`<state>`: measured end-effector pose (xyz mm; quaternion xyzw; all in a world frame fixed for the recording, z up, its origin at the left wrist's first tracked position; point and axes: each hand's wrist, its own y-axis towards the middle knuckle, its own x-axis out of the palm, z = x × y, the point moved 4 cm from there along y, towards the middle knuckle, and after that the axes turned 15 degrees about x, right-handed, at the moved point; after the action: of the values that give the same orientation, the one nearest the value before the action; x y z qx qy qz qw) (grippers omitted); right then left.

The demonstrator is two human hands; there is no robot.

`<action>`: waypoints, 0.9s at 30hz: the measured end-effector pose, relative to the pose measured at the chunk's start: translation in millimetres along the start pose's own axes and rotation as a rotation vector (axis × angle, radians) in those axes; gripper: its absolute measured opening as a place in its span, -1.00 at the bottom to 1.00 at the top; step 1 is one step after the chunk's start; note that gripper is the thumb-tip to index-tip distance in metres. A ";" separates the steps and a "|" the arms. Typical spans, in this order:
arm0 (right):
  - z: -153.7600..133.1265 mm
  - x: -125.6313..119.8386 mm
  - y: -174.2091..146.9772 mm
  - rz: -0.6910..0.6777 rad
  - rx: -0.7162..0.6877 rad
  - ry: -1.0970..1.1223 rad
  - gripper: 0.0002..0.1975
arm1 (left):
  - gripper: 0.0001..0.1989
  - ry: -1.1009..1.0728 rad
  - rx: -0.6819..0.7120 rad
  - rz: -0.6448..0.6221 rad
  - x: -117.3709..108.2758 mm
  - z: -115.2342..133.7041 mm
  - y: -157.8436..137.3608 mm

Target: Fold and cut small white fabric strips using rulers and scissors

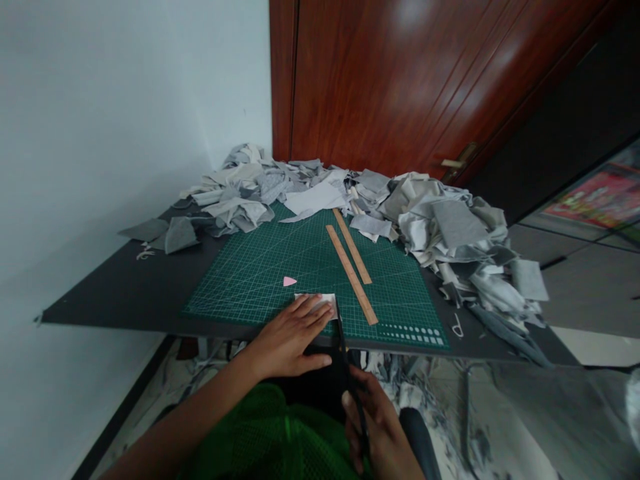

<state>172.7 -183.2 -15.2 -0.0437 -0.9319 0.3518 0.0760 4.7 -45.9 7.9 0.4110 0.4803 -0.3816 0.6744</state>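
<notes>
My left hand (295, 333) lies flat with fingers stretched over a small piece of white fabric (327, 301), pressing it on the green cutting mat (240, 280) near the table's front edge. In my right hand (373, 417) is a pair of black scissors (343, 343), its fingers wrapped round the handles. The blades point away from me, their tips at the right edge of the white fabric. Just beyond my left hand lies a pink tailor's chalk (289, 281). Two wooden rulers (353, 277) rest slanted on the mat, to the right of the fabric.
Heaped grey and white fabric scraps (455, 227) cover the table's right side, and another heap (245, 187) lies along the back left. Loose scraps (400, 380) litter the floor below. A white wall (125, 133) stands at left, a brown wooden door (375, 80) behind the dark table (110, 293).
</notes>
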 end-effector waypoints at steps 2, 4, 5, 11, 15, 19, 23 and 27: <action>1.3 0.3 0.9 -0.004 -0.005 0.007 -0.21 | -0.14 0.000 0.005 0.016 0.5 -0.3 -0.4; 2.5 0.5 1.9 -0.010 -0.011 0.012 -0.22 | -0.14 0.001 0.008 0.023 0.9 -0.5 -0.6; 2.9 0.5 2.4 -0.008 -0.011 0.011 -0.22 | -0.14 0.001 0.008 0.023 0.9 -0.5 -0.5; 2.5 1.2 3.1 -0.018 0.040 0.101 -0.23 | -0.15 0.004 -0.005 -0.003 0.3 -0.7 -0.2; 3.0 -2.3 5.7 -0.038 0.081 0.191 -0.29 | -0.15 0.014 0.003 0.022 0.8 -1.0 -1.4; 2.8 -6.1 11.2 -0.106 0.100 0.177 -0.32 | -0.14 0.012 0.017 0.049 2.6 -1.7 -2.4; 0.5 -7.2 12.3 -0.121 0.081 0.132 -0.32 | -0.15 0.010 0.020 0.064 3.1 -2.5 -2.3; -3.3 -6.3 10.6 -0.087 0.049 0.078 -0.29 | -0.16 0.007 0.017 0.043 2.1 -2.4 -1.6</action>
<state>179.8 -174.0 -20.5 -0.0152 -0.9204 0.3690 0.1286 2.9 -44.6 5.1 0.4282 0.4704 -0.3696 0.6774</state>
